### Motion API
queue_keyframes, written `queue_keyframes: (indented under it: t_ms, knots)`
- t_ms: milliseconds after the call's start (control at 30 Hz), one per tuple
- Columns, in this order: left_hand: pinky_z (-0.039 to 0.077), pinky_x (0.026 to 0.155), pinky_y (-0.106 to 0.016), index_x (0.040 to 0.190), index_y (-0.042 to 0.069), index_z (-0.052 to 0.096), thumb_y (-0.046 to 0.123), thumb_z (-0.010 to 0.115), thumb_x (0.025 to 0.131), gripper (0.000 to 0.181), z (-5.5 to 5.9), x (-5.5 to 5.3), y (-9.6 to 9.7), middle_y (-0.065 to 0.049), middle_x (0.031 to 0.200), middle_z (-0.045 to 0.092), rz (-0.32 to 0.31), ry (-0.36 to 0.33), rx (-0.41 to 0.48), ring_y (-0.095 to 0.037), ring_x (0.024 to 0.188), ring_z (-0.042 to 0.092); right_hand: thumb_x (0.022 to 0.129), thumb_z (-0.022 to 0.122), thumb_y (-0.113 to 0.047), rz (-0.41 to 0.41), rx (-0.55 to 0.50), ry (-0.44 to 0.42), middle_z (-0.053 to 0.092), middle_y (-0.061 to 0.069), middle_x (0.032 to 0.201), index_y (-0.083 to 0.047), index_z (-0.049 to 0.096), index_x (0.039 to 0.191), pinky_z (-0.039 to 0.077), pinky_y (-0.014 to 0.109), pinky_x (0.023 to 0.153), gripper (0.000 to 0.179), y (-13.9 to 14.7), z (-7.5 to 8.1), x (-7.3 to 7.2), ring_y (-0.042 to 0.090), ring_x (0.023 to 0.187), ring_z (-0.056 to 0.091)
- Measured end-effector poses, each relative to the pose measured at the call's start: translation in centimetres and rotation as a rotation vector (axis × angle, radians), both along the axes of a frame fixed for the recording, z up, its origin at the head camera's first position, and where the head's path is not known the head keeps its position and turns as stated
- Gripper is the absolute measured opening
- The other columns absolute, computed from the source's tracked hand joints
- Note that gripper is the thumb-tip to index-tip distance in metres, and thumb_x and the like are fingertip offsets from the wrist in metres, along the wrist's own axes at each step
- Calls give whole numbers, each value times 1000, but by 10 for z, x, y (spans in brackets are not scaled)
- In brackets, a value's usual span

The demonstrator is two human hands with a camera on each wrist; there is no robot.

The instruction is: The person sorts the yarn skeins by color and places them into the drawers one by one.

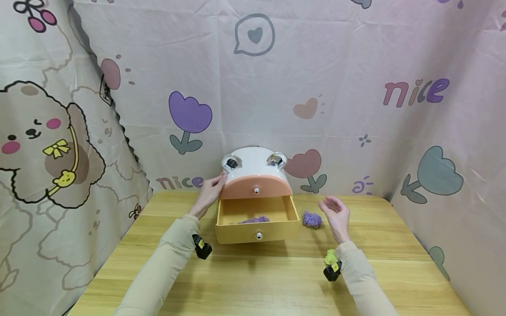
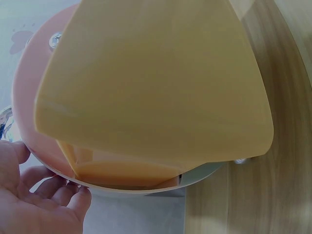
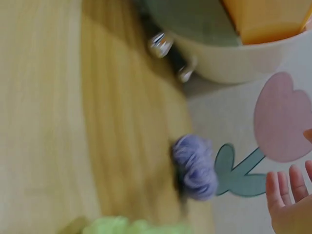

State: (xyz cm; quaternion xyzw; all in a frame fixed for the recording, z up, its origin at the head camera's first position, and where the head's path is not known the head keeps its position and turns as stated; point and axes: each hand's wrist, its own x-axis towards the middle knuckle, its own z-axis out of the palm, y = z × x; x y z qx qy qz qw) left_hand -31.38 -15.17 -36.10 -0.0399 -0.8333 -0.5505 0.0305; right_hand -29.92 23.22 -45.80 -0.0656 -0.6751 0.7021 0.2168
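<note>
A small drawer cabinet [image 1: 254,162] with a white domed shell and two shiny eye-like knobs stands near the back of the table. Its yellow lower drawer [image 1: 239,233] is pulled out, and a purple scrunchie [image 1: 258,219] lies inside. The pink upper drawer [image 1: 253,186] is closed. My left hand [image 1: 209,193] rests its fingertips against the cabinet's left side, right at the shell's rim. Lifted over the table to the right, my right hand [image 1: 337,215] has loosely bent fingers and no object visible in it. Beside it lies another purple scrunchie [image 1: 312,220] on the tabletop.
A yellow-green scrunchie [image 1: 330,257] lies on the wooden table [image 1: 253,289], near my right wrist. Behind the table hangs a printed cloth [image 1: 253,87], and more cloth hangs at both sides. The drawer sticks out toward me above the tabletop.
</note>
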Motion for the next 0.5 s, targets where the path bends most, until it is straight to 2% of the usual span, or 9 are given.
queue_keyframes:
  t_ms: [100, 200, 267, 367, 500]
  knots:
    - [23, 128, -45, 151, 3, 42, 35, 44, 108, 53, 0, -1, 0, -11, 164, 31, 0, 4, 2, -33, 154, 27, 87, 73, -2, -5, 85, -75, 64, -19, 94, 0, 61, 123, 51, 6, 79, 38, 5, -9, -1, 1, 91, 62]
    - [22, 128, -46, 151, 3, 41, 35, 44, 108, 54, 0, -1, 0, -10, 164, 31, -3, 2, 0, -33, 154, 26, 87, 73, -5, 23, 156, -159, 66, 1, 115, 2, 58, 130, 48, 6, 79, 46, 8, -17, -2, 15, 107, 61]
    - [22, 128, -46, 151, 3, 41, 36, 44, 108, 54, 0, 0, 0, -10, 164, 31, -5, -1, -1, -33, 154, 26, 89, 71, -6, 65, 193, -207, 60, 17, 132, 3, 53, 137, 46, 8, 84, 52, 9, -22, -2, 27, 120, 58]
    - [21, 129, -45, 151, 3, 41, 36, 44, 108, 55, 0, 1, 0, -10, 164, 31, -7, -4, 2, -33, 155, 26, 90, 70, -6, 131, 220, -245, 46, 30, 148, 5, 46, 143, 47, 21, 98, 59, 10, -29, -3, 40, 133, 49]
    - [21, 129, -45, 151, 3, 41, 35, 44, 108, 54, 0, 1, 0, -10, 164, 31, -10, 2, 5, -33, 155, 26, 90, 69, -6, 174, 251, -257, 41, 32, 150, 7, 42, 145, 42, 48, 114, 63, 8, -35, -5, 47, 136, 44]
